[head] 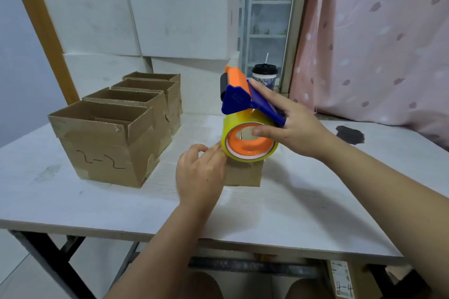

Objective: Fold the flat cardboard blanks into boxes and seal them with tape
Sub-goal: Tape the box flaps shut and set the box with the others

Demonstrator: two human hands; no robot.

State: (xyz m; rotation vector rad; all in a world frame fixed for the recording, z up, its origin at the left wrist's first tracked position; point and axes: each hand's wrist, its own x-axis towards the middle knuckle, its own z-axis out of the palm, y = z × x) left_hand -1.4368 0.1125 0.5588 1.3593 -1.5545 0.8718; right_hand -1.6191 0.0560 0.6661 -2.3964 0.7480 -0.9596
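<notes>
At the middle of the table our right hand grips the tape dispenser, its roll of yellowish tape resting on a small cardboard box directly below. Our left hand, the nearer to the box's left edge, curls its fingertips against the roll's left rim. Whether they pinch a loose end we cannot tell. The roll's hollow faces us, so tape should draw leftward.
</notes>
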